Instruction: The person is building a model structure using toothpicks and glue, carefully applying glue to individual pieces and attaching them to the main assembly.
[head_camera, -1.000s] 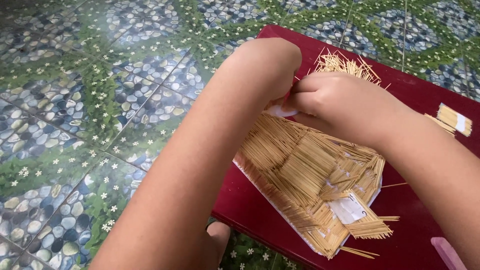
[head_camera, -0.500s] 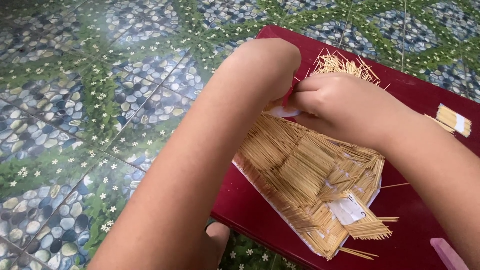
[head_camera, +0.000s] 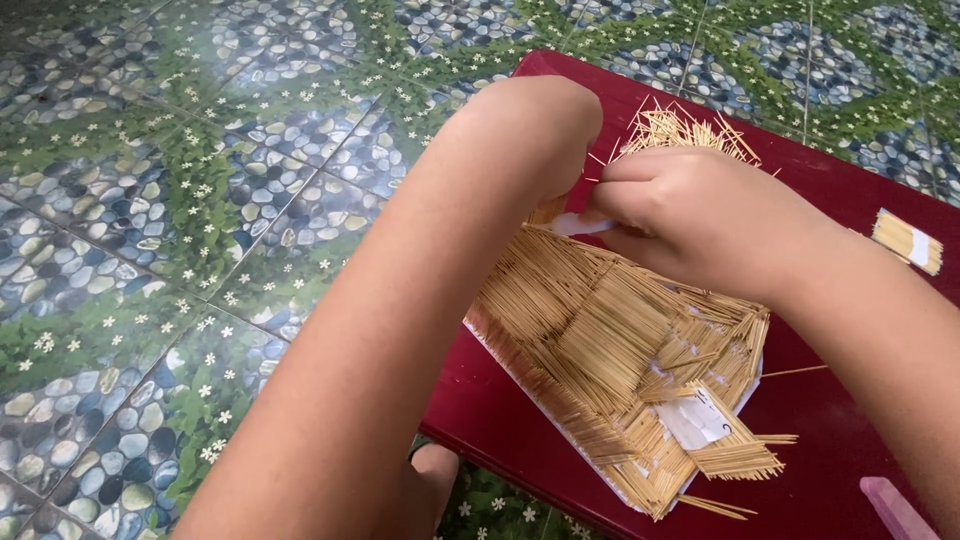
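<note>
Right hand (head_camera: 700, 215): curling over the far end of the toothpick model house (head_camera: 620, 350), its grip pinching closed on a small white strip (head_camera: 578, 225) at the roof's upper edge.
Left hand (head_camera: 545, 120): bending at the wrist in front of the right hand, fingers hidden behind the wrist; I cannot tell whether its grip is open or closed, or whether it is holding anything.
Toothpick model house: lying on the red table (head_camera: 500, 420), roof panels of glued toothpicks facing up, sitting on a white base sheet (head_camera: 500, 352) that is showing along the near edge.
White paper patch (head_camera: 695, 418): showing through a gap in the roof near the lower corner.
Loose toothpicks (head_camera: 680, 130): fanning out in a pile on the table just beyond the right hand.
Small toothpick bundle (head_camera: 907, 241): lying well apart at the table's right side, wrapped by a white band.
Pink object (head_camera: 895, 508): poking in at the bottom right corner, too little visible to identify.
Floor (head_camera: 150, 200): tiles patterned with pebbles, leaves and flowers, surrounding the table.
</note>
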